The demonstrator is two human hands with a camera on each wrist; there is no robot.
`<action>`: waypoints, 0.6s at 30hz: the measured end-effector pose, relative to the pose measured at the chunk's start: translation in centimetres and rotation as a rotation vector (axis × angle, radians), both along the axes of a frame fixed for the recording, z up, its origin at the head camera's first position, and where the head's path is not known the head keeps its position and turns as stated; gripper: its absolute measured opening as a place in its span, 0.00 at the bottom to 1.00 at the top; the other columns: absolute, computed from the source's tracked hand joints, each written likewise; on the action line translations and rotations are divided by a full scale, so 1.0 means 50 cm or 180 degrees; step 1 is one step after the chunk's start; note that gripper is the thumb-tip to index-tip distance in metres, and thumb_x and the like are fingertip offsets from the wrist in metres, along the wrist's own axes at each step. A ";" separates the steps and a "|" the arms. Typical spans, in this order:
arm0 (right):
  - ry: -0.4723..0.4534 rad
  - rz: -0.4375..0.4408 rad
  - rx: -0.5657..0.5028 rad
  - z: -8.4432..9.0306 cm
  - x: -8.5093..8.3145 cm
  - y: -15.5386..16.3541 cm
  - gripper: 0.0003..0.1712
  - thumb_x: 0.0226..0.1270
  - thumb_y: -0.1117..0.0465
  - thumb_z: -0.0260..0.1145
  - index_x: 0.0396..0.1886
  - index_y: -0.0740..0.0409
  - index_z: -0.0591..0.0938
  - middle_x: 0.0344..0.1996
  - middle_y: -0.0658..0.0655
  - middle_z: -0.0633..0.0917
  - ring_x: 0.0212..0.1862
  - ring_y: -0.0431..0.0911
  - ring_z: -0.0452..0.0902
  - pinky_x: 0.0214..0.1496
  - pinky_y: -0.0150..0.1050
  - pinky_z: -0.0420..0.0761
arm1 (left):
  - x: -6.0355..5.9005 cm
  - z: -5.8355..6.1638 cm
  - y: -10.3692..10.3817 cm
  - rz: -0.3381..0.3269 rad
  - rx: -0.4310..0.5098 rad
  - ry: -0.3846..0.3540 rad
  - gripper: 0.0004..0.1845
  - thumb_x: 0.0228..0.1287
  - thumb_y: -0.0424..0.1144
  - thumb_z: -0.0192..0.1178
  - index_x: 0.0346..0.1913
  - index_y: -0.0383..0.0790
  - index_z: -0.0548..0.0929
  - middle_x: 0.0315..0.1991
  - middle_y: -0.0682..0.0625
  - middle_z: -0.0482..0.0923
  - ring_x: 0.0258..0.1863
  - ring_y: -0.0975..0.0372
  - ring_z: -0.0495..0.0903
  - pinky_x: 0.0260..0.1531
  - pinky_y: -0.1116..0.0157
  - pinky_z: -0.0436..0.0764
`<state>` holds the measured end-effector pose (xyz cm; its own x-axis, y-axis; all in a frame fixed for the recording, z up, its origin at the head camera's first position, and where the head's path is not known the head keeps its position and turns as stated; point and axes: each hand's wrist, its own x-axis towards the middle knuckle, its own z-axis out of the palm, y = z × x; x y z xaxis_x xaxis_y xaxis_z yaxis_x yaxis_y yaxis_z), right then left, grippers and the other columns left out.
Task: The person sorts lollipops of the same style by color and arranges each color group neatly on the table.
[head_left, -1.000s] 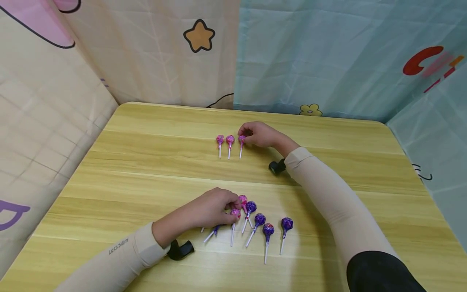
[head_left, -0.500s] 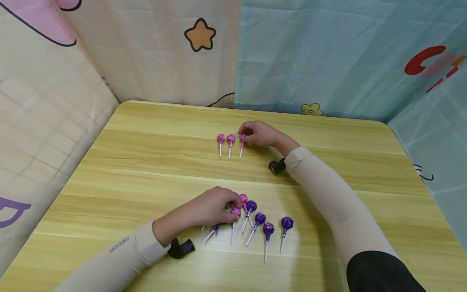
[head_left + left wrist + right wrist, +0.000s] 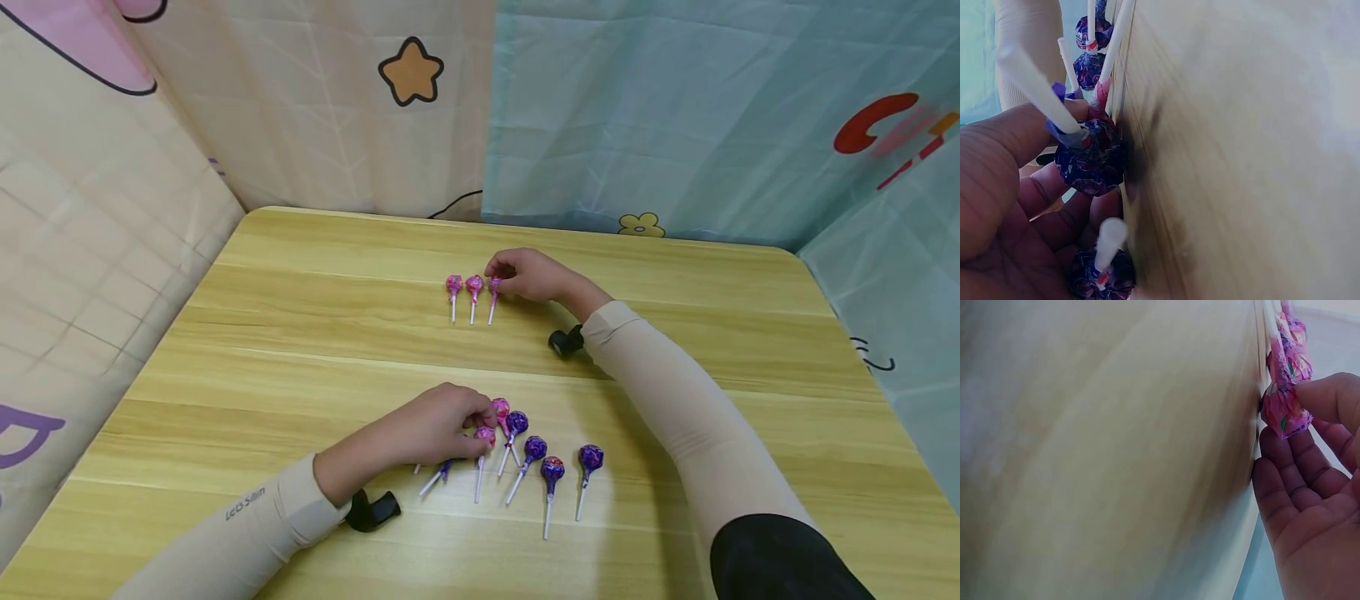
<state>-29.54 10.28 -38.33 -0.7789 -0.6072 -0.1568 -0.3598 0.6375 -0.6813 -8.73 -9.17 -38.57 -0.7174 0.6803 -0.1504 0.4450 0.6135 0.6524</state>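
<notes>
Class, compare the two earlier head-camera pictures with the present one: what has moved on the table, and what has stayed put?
The right hand has slid the third pink lollipop a little leftward, closer to the two pink lollipops beside it, and still pinches its head. The left hand stays on the near cluster, fingers at a pink lollipop; the purple lollipops have not shifted.

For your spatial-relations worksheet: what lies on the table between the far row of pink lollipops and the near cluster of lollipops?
Nothing: in the head view, only bare table separates the pink row from the near cluster.
</notes>
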 end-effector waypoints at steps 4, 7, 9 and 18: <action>0.0015 -0.0002 -0.0044 -0.002 -0.001 0.002 0.10 0.70 0.64 0.65 0.49 0.60 0.80 0.41 0.57 0.80 0.43 0.50 0.72 0.45 0.40 0.74 | 0.000 -0.001 0.000 0.0011 0.0000 0.0011 0.07 0.60 0.38 0.70 0.39 0.47 0.83 0.25 0.58 0.74 0.24 0.67 0.68 0.26 0.67 0.69; 0.0057 -0.0013 -0.0080 -0.001 -0.001 0.006 0.11 0.70 0.64 0.66 0.49 0.61 0.80 0.42 0.57 0.80 0.43 0.50 0.72 0.45 0.39 0.74 | 0.001 -0.001 0.001 0.0009 0.0010 -0.0002 0.07 0.60 0.38 0.69 0.39 0.47 0.83 0.25 0.58 0.74 0.24 0.67 0.68 0.26 0.67 0.69; 0.0072 -0.0026 -0.0109 0.000 0.000 0.009 0.11 0.70 0.63 0.66 0.49 0.61 0.80 0.42 0.57 0.80 0.43 0.50 0.72 0.45 0.40 0.74 | 0.001 -0.002 0.002 0.0003 0.0013 -0.0004 0.07 0.60 0.38 0.69 0.39 0.47 0.83 0.26 0.58 0.74 0.24 0.67 0.68 0.26 0.67 0.70; 0.0146 -0.0097 -0.0204 0.010 0.016 0.018 0.11 0.68 0.60 0.68 0.46 0.59 0.81 0.42 0.56 0.81 0.43 0.49 0.72 0.44 0.41 0.74 | -0.001 0.000 0.001 -0.0036 0.0041 -0.0002 0.07 0.59 0.37 0.69 0.39 0.47 0.83 0.25 0.58 0.74 0.25 0.67 0.68 0.27 0.68 0.70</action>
<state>-28.73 11.17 -37.81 -0.8026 -0.5908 -0.0821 -0.3728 0.6043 -0.7042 -8.79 -9.12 -38.58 -0.7094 0.6904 -0.1420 0.4515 0.5998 0.6606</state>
